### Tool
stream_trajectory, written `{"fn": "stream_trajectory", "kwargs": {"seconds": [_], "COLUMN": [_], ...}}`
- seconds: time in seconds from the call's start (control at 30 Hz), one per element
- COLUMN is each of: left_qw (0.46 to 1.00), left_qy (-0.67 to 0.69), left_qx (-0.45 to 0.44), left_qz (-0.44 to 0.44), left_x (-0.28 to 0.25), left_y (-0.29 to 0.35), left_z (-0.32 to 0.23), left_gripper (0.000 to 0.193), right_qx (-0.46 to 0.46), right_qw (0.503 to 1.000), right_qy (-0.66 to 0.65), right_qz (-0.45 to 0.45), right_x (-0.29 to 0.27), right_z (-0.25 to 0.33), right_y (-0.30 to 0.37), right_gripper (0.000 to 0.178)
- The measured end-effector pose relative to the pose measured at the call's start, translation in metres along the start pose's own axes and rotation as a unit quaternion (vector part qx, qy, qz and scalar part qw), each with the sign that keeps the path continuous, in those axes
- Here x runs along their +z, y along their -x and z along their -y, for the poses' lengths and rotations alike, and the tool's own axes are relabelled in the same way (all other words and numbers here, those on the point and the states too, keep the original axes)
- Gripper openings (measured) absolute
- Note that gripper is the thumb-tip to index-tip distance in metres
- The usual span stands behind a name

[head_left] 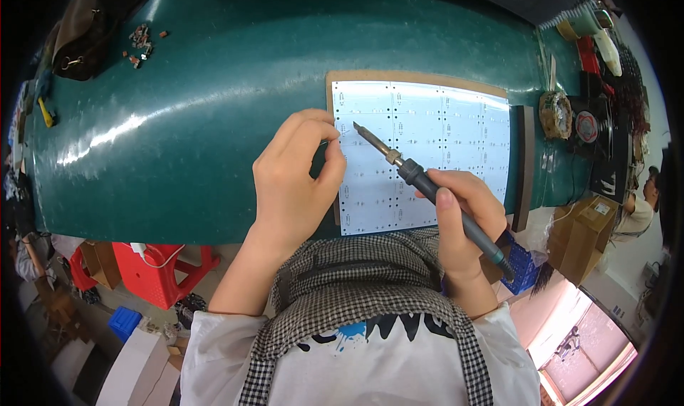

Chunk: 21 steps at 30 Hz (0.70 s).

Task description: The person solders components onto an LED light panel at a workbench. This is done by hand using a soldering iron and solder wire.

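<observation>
A panel of white circuit boards (424, 160) lies on a brown backing board (420, 77) in front of me. My right hand (467, 217) grips a soldering iron (419, 178) by its dark handle. The iron's tip points to the upper left and is over the panel's left part, close to its surface; whether they touch I cannot tell. My left hand (296, 167) is at the panel's left edge with thumb and forefinger curled toward each other. Whatever those fingertips may pinch is hidden or too small to see.
Beside the panel's right edge stands a dark bar (524, 167). A round coil (556, 114) sits at the right of the green table (192, 171). Small loose parts (141, 44), a brown bag (77, 35) and a yellow-handled tool (46, 112) lie left. A red stool (160, 271) stands below.
</observation>
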<state>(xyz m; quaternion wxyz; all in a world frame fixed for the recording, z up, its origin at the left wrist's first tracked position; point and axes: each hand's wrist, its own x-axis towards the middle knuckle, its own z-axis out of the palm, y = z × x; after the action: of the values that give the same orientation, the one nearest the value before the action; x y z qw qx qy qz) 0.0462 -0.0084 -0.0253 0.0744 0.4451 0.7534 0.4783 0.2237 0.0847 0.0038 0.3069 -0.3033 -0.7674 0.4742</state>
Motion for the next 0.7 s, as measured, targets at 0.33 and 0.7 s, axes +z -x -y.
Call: {"fn": "stream_trajectory", "kwargs": {"seconds": [0.33,0.7], "left_qw": [0.994,0.997], "left_qy": [0.044,-0.023], "left_qx": [-0.065,-0.011], "left_qz": [0.074,0.074], "left_x": [-0.005,0.0], "left_y": [-0.009,-0.009], "left_z": [0.008,0.006], "left_gripper": [0.011,0.009], "right_qx": [0.011,0.023], "right_qw": [1.0,0.999], "right_qy": [0.007,0.004], "right_qz": [0.026,0.048], "right_x": [0.002,0.004], "right_z": [0.0,0.004], "right_y": [0.001,-0.002], "right_gripper": [0.017,0.018]}}
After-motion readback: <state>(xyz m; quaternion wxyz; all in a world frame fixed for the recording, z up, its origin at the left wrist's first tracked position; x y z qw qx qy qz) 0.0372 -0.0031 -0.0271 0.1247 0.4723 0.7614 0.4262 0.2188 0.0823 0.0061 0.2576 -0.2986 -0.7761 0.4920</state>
